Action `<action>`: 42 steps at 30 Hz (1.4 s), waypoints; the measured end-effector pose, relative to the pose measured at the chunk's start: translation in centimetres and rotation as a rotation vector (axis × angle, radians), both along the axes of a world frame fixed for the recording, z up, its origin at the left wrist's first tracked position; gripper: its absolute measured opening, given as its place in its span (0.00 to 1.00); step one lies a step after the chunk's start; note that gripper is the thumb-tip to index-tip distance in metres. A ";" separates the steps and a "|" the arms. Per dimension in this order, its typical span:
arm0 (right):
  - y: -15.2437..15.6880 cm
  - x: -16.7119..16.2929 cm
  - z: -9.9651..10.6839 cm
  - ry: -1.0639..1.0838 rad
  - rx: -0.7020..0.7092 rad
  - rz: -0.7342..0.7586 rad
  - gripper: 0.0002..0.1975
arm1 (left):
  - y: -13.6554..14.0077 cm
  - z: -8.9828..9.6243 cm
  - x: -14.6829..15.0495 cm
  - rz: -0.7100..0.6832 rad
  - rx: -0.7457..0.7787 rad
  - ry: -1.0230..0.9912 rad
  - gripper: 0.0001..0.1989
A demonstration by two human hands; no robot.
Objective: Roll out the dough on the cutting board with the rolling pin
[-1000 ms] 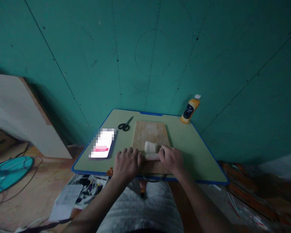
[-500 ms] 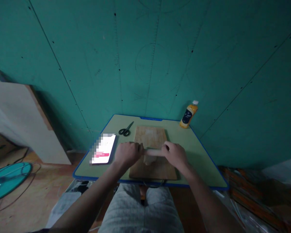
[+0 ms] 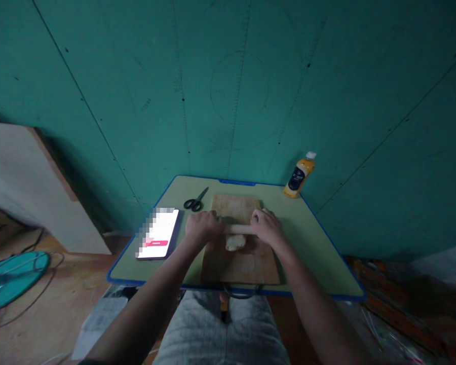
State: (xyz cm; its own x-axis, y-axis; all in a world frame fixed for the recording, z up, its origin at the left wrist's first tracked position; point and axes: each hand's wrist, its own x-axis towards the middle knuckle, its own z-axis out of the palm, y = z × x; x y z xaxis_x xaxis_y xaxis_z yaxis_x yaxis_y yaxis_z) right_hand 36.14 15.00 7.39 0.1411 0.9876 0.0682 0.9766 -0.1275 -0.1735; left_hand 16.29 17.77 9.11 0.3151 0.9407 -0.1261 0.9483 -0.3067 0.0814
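My left hand is closed around the left end of a pale rolling pin. On its right end my right hand is wrapped just as firmly. The pin lies crosswise over a lump of whitish dough, whose near part bulges out towards me. Where the pin presses, the far side of the dough is hidden. Beneath it all is a wooden cutting board with a dark handle at its near edge.
On the pale green, blue-edged table lie black scissors and, at the left, a tablet with a lit screen. An orange drink bottle stands at the back right corner. A green wall rises behind the table.
Both hands have moved the rolling pin away from me, towards the far side of the board. More of the dough's near part shows now. The view has shifted slightly.
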 end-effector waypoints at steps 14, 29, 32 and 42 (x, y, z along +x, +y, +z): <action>1.1 -0.1 -0.2 -0.018 -0.136 -0.040 0.17 | 3.1 -0.9 1.0 0.064 0.008 0.020 0.21; -4.1 -1.4 -0.4 -0.147 0.132 0.009 0.21 | -2.5 -1.8 -0.5 -0.042 0.261 -0.017 0.24; -4.9 -1.4 -0.9 -0.131 0.232 0.078 0.20 | -3.4 -2.4 -0.8 0.044 0.301 -0.052 0.25; -7.6 -1.3 -2.6 -0.134 0.425 0.205 0.15 | -6.3 -2.2 -1.5 -0.041 0.464 -0.151 0.23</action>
